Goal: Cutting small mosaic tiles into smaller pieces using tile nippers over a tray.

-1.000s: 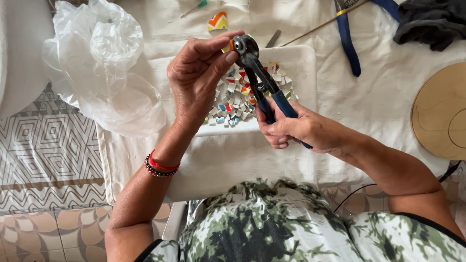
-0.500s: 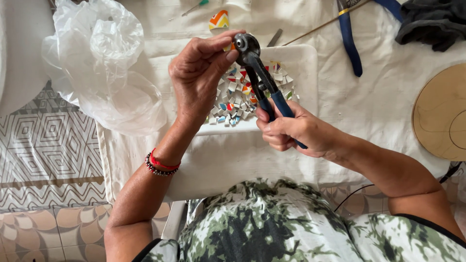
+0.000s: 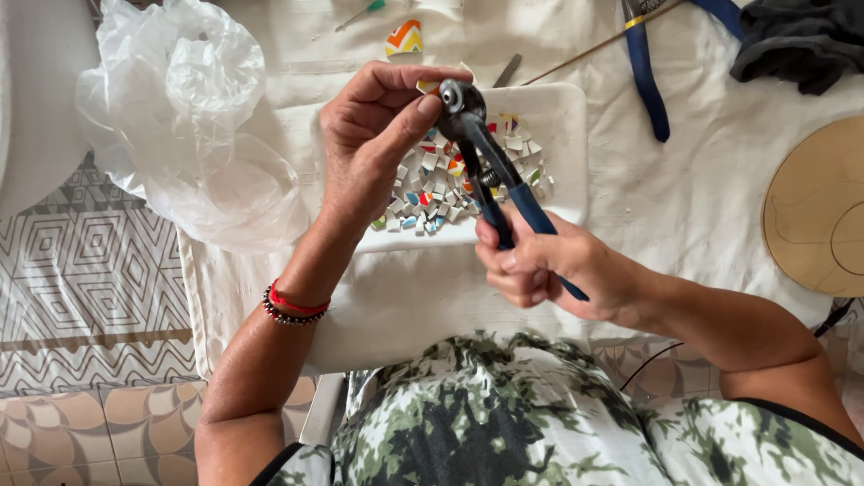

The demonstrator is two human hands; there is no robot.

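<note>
The blue-handled wheeled metal nippers [image 3: 490, 171] are gripped in the closed right hand [image 3: 540, 265], while a small orange tile fragment [image 3: 428, 87] is pinched at the cutting wheels by the curled fingers of the left hand [image 3: 373, 135]. Directly beneath, a white rectangular tray [image 3: 562, 135] of small coloured tile chips [image 3: 432, 184] is partly hidden by both hands. A crumpled clear plastic bag [image 3: 189, 117] is located to the left, blue-handled pliers [image 3: 648, 72] and a round wooden board [image 3: 819, 207] to the right.

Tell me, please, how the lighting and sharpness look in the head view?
Head view: soft, even daylight with faint shadows; the nippers and both hands, left hand and right hand, are sharp; the plastic bag looks bright, nearly washed out.
</note>
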